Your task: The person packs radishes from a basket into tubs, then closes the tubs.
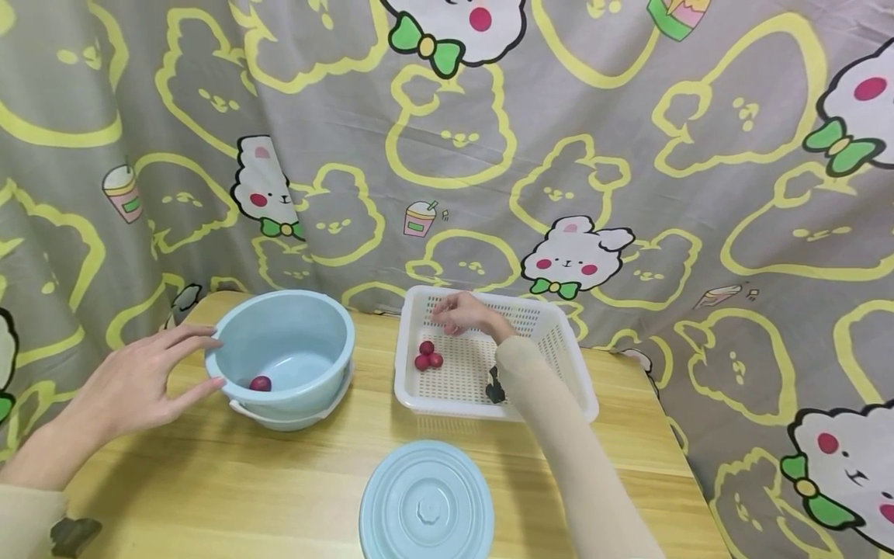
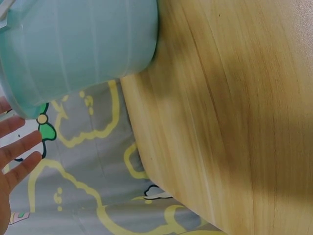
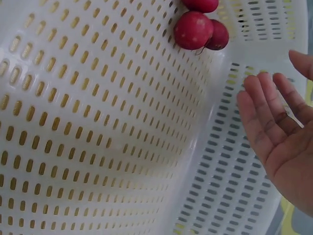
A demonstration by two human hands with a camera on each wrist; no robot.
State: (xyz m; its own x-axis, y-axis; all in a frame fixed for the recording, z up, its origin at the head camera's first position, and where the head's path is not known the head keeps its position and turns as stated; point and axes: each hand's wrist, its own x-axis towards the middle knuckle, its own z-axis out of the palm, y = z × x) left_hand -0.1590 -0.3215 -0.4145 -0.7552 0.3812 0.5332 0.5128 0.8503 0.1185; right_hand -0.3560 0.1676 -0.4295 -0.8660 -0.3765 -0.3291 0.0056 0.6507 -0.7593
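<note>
My left hand [image 1: 143, 380] is at the left side of a light blue bucket [image 1: 335, 353], its fingertips touching the rim. In the left wrist view its fingers [image 2: 19, 147] are spread and fairly straight beside the bucket [image 2: 83, 44]. One red radish [image 1: 261, 383] lies at the bottom of that bucket. My right hand [image 1: 464, 313] hovers inside a white plastic basket [image 1: 401, 373], near its far wall, holding nothing. Three red radishes [image 1: 427, 357] sit together at the basket's left; one radish [image 3: 193, 30] shows a thin root. In the right wrist view the fingers are relaxed and extended.
A round light blue lid [image 1: 427, 505] lies on the wooden table [image 1: 279, 489] at the front. The bucket's white handle [image 1: 307, 419] hangs low along its front. A grey patterned curtain [image 1: 461, 210] hangs right behind the table and beside it.
</note>
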